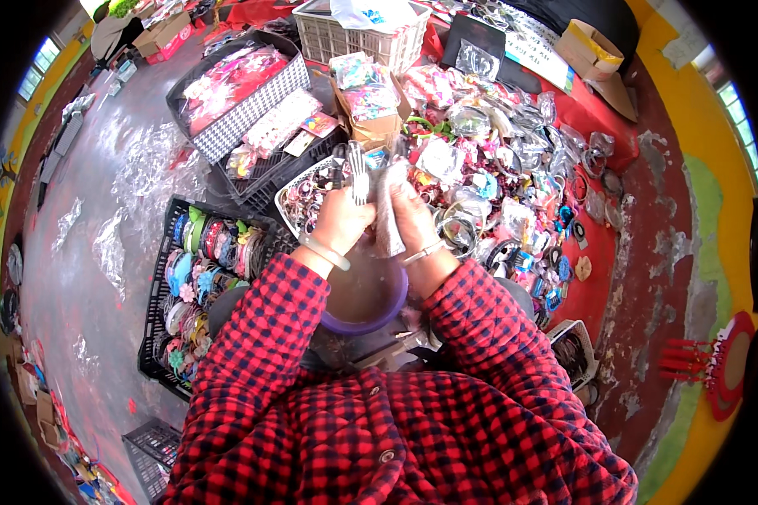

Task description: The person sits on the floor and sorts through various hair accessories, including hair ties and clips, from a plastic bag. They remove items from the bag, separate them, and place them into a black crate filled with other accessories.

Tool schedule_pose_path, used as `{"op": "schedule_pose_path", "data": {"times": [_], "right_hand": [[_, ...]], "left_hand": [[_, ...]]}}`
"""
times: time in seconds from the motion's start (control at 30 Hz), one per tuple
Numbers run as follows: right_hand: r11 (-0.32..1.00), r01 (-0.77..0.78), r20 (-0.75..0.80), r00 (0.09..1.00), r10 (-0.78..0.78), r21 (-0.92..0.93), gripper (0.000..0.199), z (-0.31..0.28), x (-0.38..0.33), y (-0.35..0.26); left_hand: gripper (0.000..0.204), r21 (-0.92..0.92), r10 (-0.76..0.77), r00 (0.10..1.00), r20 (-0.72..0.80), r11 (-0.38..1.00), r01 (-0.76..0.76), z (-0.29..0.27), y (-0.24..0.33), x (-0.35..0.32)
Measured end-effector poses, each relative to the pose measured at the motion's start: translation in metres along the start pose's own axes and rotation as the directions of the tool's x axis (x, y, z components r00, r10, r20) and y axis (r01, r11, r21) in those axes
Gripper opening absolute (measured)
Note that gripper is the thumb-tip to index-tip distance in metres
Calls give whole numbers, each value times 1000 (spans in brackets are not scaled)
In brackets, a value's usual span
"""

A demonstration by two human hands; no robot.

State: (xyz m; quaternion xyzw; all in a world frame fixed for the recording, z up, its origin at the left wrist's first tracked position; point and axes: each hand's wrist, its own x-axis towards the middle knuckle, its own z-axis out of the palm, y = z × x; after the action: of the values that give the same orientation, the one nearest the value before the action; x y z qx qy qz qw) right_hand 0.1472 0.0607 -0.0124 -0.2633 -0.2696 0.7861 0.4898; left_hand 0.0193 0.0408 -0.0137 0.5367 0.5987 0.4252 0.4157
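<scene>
My left hand (338,220) is closed around a pale, pronged thing (359,172) that points up and away from me; its exact kind is unclear. Beside it, my right hand (413,220) grips a greyish cloth (385,215), whose lower end hangs between my hands. The two hands are close together, and whether the cloth touches the pronged thing cannot be made out. Below them stands a purple basin (403,295) holding murky brownish water. Just beyond is a white basket (285,202) filled with small hair accessories, partly hidden by my hands.
A large heap of wrapped hair accessories (497,185) covers the red cloth (602,261) to the right. To the left, a black crate (156,337) holds several rows of headbands. Farther off stand a grey crate (265,93), an open cardboard box (377,126) and a beige crate (396,46).
</scene>
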Motion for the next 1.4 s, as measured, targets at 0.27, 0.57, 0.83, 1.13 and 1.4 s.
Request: {"op": "schedule_pose_path", "data": {"times": [0.27, 0.57, 0.83, 1.13, 1.4], "right_hand": [[829, 95, 14, 994, -105, -551, 21, 8, -7, -45], [210, 407, 405, 913, -51, -889, 29, 17, -18, -34], [309, 458, 472, 881, -33, -833, 25, 18, -21, -36], [-73, 712, 711, 702, 42, -699, 25, 6, -17, -36], [-323, 770, 772, 616, 155, -550, 25, 4, -15, -38]], "left_hand": [[21, -487, -14, 984, -175, 870, -75, -33, 40, 1], [16, -846, -196, 978, 78, 505, 169, -33, 35, -1], [18, -842, -191, 971, 143, 493, 220, -41, 44, -5], [15, -827, -195, 971, 136, 518, 219, -60, 57, -11], [23, -871, -184, 968, 169, 432, 234, -80, 47, -5]]}}
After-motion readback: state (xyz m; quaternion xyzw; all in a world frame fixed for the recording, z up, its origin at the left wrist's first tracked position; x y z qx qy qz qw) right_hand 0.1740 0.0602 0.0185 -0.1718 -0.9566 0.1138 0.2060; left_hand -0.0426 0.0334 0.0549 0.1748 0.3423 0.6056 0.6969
